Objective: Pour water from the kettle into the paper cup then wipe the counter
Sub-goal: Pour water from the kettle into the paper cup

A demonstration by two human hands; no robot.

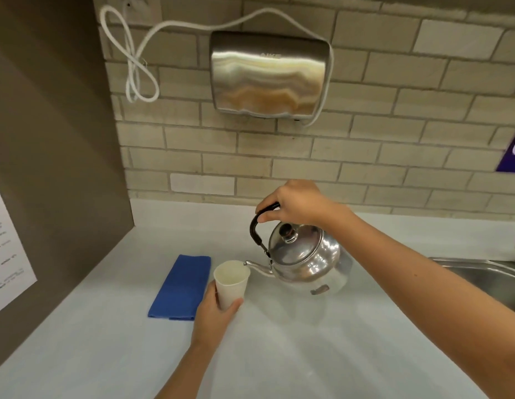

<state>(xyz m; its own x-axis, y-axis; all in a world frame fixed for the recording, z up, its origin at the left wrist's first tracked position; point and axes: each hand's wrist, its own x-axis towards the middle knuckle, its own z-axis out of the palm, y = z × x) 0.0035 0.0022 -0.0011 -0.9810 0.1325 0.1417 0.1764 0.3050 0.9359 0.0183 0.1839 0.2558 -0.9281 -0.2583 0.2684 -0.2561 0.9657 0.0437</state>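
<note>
- The right hand (298, 203) is wrapped around the black handle of the kettle (303, 256), fingers closed over the top of the arch, holding the kettle up off the counter (279, 341) and tipped toward the left.
- The kettle is shiny metal with a domed lid and a dark knob; its thin spout reaches the rim of the paper cup (230, 283), the tip just over the cup's right edge.
- I can't make out a stream of water at the spout; the inside of the cup looks pale and I can't tell how full it is.
- The left hand (216, 315) is clamped on the lower part of the paper cup, thumb on the near right side, fingers round the left, and the cup leans a little toward the kettle.
- Whether the cup's base touches the counter is hidden behind the hand.
- A blue cloth (181, 286), folded into a long rectangle, lies flat on the counter just left of the cup, toward the counter's left side; the left hand covers its near right corner.
- A steel sink (481, 272) is set in at the counter's right edge, partly behind the right forearm.
- Above the counter's back edge, on the brick-tiled wall, hangs a metal hand dryer (269, 74) with a white cord (135, 67) looped to its left.
- A sheet of printed paper (5, 254) is stuck to the dark panel at the counter's left end.
</note>
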